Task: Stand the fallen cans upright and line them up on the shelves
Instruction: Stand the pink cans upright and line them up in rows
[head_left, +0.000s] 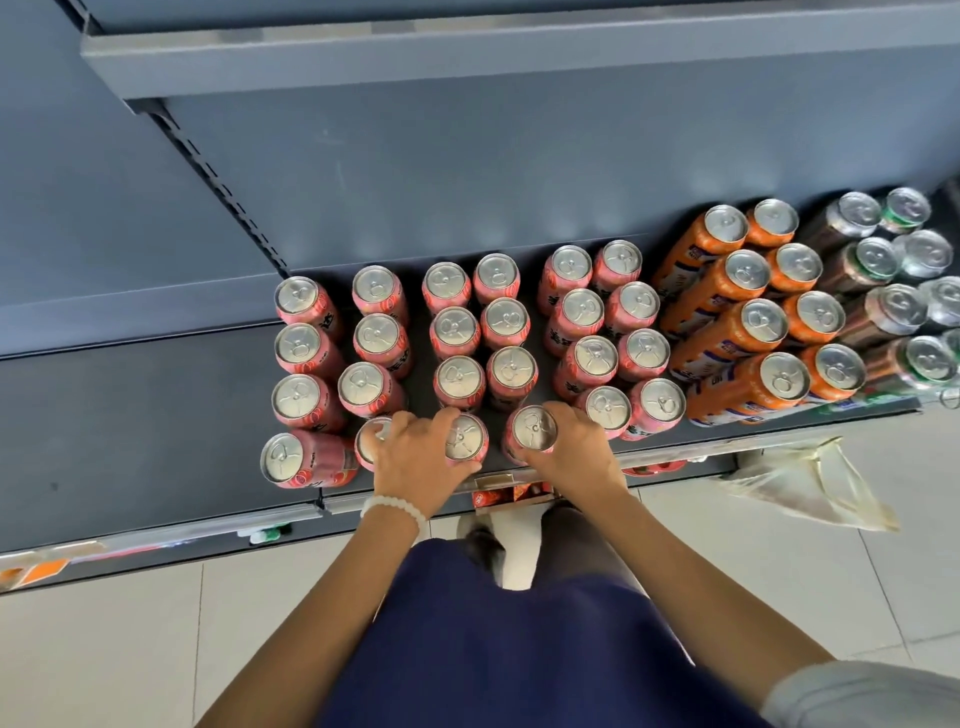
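**Front-row pink cans in hand; labels unreadable**

Can lettering is too blurred to read. On the shelf (156, 415), the left hand (415, 457) has fingers curled between two front pink cans (467, 439). The right hand (576, 447) clasps another pink can (532, 431), upright at the shelf edge.

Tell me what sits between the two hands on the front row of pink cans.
In the head view, one upright pink can stands between the left hand and right hand; the left hand's fingers touch it.

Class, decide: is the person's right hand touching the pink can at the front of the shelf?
Touching. The head view shows the right hand with fingers curled round the side of the pink can, no gap between them.
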